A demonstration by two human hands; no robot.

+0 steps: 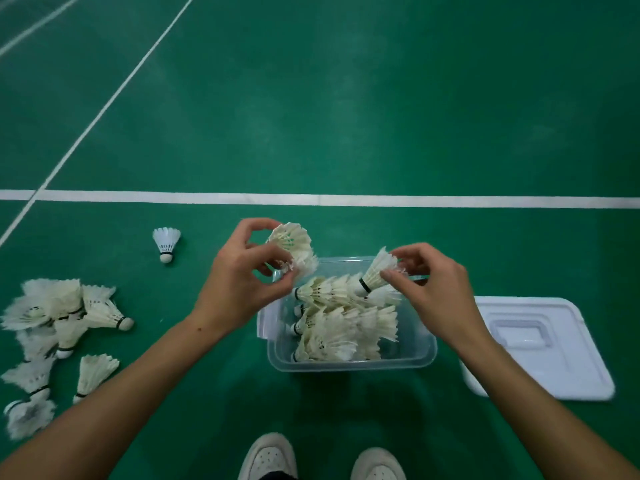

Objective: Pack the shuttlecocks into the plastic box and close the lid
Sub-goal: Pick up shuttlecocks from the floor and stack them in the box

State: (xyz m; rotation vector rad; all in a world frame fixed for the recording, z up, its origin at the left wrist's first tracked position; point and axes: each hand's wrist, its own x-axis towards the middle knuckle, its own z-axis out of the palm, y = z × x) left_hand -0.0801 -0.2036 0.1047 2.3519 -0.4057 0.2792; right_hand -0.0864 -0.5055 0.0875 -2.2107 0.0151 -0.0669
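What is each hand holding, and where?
Left hand: stacked shuttlecocks, by the cork end. Right hand: one shuttlecock, fingers on its feathers.

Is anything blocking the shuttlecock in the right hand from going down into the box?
No lid: it lies on the floor right of the plastic box. Only packed shuttlecocks lie beneath the shuttlecock pinched by the right hand.
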